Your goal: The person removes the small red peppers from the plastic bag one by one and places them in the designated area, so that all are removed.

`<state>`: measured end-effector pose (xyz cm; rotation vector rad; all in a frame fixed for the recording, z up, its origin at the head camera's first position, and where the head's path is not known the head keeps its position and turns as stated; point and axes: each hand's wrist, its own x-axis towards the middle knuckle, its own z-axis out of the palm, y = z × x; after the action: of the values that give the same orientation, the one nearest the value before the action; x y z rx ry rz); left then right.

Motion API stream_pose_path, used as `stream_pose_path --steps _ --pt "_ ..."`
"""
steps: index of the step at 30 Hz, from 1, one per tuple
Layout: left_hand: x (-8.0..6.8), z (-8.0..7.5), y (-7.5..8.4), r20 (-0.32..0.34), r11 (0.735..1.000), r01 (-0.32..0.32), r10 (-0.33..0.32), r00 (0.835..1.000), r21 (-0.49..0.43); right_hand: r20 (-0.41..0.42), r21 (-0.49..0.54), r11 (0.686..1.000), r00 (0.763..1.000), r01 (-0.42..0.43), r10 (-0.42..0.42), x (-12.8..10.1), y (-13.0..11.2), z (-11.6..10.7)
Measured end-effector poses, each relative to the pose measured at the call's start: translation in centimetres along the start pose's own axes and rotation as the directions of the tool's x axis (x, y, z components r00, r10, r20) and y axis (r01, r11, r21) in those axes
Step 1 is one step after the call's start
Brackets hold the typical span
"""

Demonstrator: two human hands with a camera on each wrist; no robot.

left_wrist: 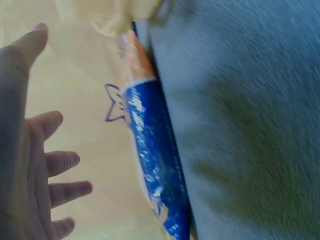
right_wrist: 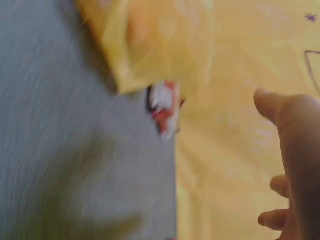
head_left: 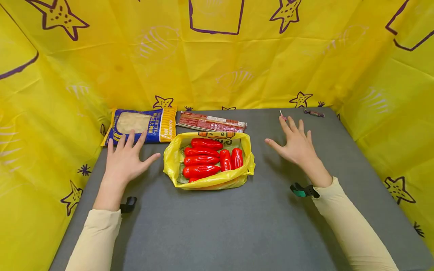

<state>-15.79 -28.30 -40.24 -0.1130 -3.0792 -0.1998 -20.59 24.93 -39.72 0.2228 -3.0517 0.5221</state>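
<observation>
Both hands hover over the grey table with fingers spread, holding nothing. My left hand [head_left: 125,160] is left of a yellow plastic bag [head_left: 249,160], its fingertips overlapping a blue and yellow pasta packet [head_left: 154,126] in the head view. That packet [left_wrist: 155,150] lies beyond the fingers in the left wrist view. Red peppers [head_left: 201,160], several of them, lie inside the open-topped bag. To the bag's right is my right hand [head_left: 296,145], nearest a small pink lollipop [head_left: 283,117] with a white stick. The bag [right_wrist: 150,45] shows blurred in the right wrist view.
Behind the bag lies a flat red packet [head_left: 211,122]. A wrapped candy [head_left: 314,113] sits at the far right corner of the grey table [head_left: 210,226]. Yellow patterned cloth [head_left: 217,56] walls the table at the back and both sides.
</observation>
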Motion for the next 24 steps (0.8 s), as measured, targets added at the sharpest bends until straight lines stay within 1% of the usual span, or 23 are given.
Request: stream_pose_path --steps 3,6,8,11,15,18,24 --pt "-0.3 -0.5 0.8 -0.017 0.996 -0.028 0.027 0.999 -0.080 -0.096 0.125 0.990 0.994 0.058 -0.047 0.0 -1.1 0.0" --pt "-0.9 -0.7 1.9 -0.026 0.980 -0.046 0.042 0.999 -0.196 -0.180 0.222 0.963 0.977 0.154 -0.114 0.2 -2.4 0.6" --pt "-1.4 -0.8 2.5 -0.030 0.963 -0.054 0.048 0.998 -0.265 -0.210 0.266 0.940 0.965 0.212 -0.158 0.3 -3.3 1.1" --pt "-2.2 -0.4 3.5 -0.044 0.936 -0.064 0.052 0.998 -0.345 -0.227 0.325 0.908 0.954 0.266 -0.198 0.6 -4.9 2.0" --pt "-2.8 0.4 4.4 -0.076 0.911 -0.111 0.088 0.993 -0.398 -0.247 0.373 0.881 0.946 0.292 -0.208 1.0 -6.6 3.2" --pt "-3.0 1.1 5.1 -0.076 0.896 -0.139 0.118 0.990 -0.421 -0.272 0.389 0.865 0.937 0.316 -0.220 1.2 -7.8 3.9" --pt "-3.3 2.6 6.0 -0.060 0.873 -0.148 0.135 0.989 -0.465 -0.281 0.394 0.835 0.915 0.384 -0.288 1.4 -10.5 4.7"
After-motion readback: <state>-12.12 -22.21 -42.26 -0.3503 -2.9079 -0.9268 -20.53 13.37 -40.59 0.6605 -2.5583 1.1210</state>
